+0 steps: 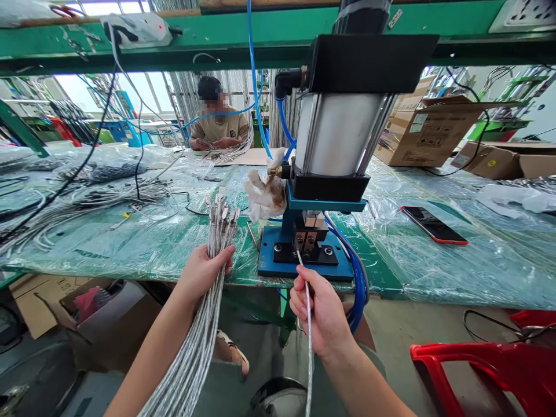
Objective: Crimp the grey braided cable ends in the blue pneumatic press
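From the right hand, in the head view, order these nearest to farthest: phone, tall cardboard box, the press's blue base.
1. Blue base, just beyond the right hand.
2. Phone, farther out, rightward.
3. Cardboard box, right side, well behind.

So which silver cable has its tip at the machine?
The single cable in the right hand; its tip is at the machine, while the left hand holds a bunch away from it.

Workshop: pneumatic press (332, 133) on wkbench (434, 260), cable bundles (108, 200), equip behind
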### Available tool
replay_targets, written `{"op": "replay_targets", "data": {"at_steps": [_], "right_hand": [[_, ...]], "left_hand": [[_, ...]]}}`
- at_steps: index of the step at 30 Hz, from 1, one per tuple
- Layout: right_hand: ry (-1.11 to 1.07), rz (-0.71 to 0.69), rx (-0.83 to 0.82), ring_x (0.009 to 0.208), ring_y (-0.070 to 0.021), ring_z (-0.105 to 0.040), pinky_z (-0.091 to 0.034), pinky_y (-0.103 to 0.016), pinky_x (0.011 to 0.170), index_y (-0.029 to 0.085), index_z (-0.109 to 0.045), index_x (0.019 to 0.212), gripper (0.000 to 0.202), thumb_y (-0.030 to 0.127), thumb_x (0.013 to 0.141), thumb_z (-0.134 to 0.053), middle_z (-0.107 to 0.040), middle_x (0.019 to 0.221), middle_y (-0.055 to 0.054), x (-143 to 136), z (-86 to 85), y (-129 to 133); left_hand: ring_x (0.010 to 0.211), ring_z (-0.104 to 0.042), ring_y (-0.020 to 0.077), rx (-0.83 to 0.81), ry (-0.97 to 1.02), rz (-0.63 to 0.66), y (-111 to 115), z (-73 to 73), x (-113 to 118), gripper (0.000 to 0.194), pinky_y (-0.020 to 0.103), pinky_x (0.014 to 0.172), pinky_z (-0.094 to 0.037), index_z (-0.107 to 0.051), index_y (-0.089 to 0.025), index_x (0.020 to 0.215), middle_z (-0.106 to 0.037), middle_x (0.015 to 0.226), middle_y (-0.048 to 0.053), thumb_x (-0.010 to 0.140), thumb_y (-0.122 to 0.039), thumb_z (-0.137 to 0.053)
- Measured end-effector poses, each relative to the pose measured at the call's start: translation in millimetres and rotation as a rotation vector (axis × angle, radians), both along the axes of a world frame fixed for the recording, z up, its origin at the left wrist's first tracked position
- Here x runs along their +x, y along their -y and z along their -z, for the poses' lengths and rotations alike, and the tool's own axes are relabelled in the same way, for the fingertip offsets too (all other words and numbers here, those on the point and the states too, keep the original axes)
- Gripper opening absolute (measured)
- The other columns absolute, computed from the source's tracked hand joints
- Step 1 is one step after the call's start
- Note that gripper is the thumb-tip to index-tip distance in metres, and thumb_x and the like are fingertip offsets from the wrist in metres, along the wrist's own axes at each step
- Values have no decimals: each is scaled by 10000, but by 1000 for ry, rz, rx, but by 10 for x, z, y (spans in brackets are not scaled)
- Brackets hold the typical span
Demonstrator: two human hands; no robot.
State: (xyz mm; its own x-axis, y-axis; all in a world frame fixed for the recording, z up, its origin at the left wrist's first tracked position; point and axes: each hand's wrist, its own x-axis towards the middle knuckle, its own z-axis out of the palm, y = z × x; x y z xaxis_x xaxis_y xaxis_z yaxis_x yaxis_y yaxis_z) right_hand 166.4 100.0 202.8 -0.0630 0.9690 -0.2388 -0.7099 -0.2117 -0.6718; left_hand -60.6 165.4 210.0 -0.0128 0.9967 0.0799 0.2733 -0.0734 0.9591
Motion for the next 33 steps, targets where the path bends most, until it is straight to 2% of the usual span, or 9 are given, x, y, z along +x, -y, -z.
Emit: {"op": "replay_targets", "data": {"at_steps": [13,17,20,22,25,27,29,31,33], "right_hand": [[6,-20,6,337,-38,-285,-168,-199,375,145,-582,549,338,360,781,-699,-340,365,77,2,20,3],[10,-34,21,339,-38,-283,-187,-195,381,148,-582,555,340,362,796,-690,-326,369,82,21,-61,43],[72,-99,54,322,-41,-304,-189,-191,371,146,-580,533,371,392,791,-684,-335,355,75,15,-146,168],[140,-199,56,309,-47,-315,-181,-193,356,145,-595,536,398,448,777,-683,-356,352,68,-6,-112,299],[289,-418,-12,305,-57,-319,-176,-201,345,152,-623,580,456,571,757,-657,-388,363,61,-28,181,520],[438,-596,-66,308,-68,-332,-176,-216,349,164,-630,597,510,646,760,-602,-431,390,42,-6,503,637],[684,-723,-38,348,-95,-384,-212,-232,389,178,-631,599,537,668,798,-539,-473,415,15,50,829,696],[1065,-672,87,392,-116,-408,-206,-257,433,188,-557,485,546,616,822,-548,-466,411,-8,109,1059,686],[1276,-582,247,450,-131,-444,-216,-271,472,186,-528,458,516,536,833,-583,-509,450,-27,122,1125,617]], "left_hand": [[552,-571,172,6,-14,3,0,-2,-5,358,272,544,-419,-600,-179,729,-609,630,14,795,-526,-660],[559,-575,177,-2,-15,7,2,-14,-4,360,278,559,-430,-605,-176,745,-611,637,19,795,-527,-660],[558,-572,175,0,-16,4,10,-27,7,366,275,555,-426,-605,-169,742,-614,641,25,793,-528,-661],[551,-567,169,4,-12,2,18,-40,21,371,268,541,-416,-601,-168,726,-609,633,22,788,-528,-664],[537,-565,167,-5,-2,-15,31,-62,43,381,260,518,-402,-589,-171,685,-601,608,15,774,-532,-671],[528,-560,165,-9,-13,-15,34,-68,51,385,257,513,-394,-587,-173,659,-597,579,11,776,-532,-666],[516,-551,159,4,-20,-7,31,-64,56,386,255,515,-391,-590,-175,639,-592,554,8,783,-526,-658],[503,-542,151,19,6,-3,26,-54,60,379,254,512,-387,-605,-172,645,-597,551,7,785,-521,-653],[495,-544,148,13,79,-7,23,-46,66,362,252,498,-381,-638,-166,713,-612,572,7,778,-522,-654]]}}
